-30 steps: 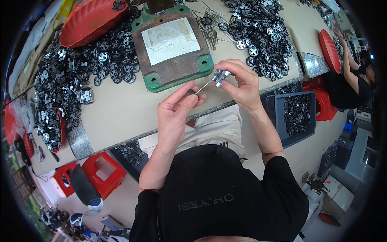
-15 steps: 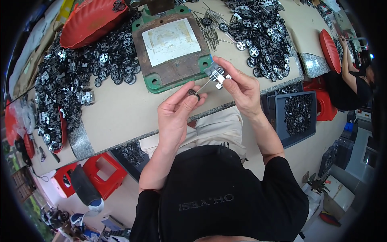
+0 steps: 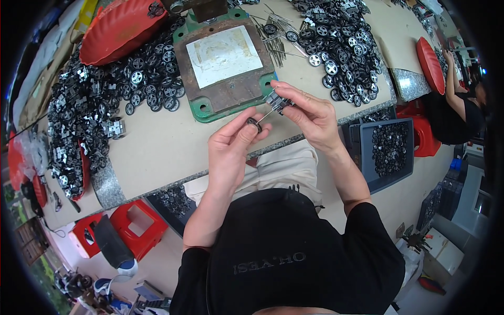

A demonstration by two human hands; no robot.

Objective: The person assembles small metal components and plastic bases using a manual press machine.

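Observation:
Between the thumb and fingers of my left hand (image 3: 231,140) is a small black wheel (image 3: 254,124). A thin metal axle (image 3: 266,115) sticks out of the wheel, up and to the right. My right hand (image 3: 317,119) pinches a small grey and black plastic part (image 3: 278,102) that looks like a toy chassis. The axle's far end meets the underside of this part; whether it sits in a hole I cannot tell. Both hands are above the worktable's near edge, just in front of the green and brown metal machine base (image 3: 231,89).
A pile of dark plastic parts (image 3: 79,115) and wheels covers the table's left. More wheels (image 3: 346,58) lie at right, beside loose metal axles (image 3: 278,42). A red tray (image 3: 123,31) rests at far left. A grey bin (image 3: 362,152) stands below right; another person (image 3: 459,105) sits beyond.
My right hand has turned the plastic part, so its bright faces no longer show. The part has come slightly nearer the wheel. My left hand has hardly moved.

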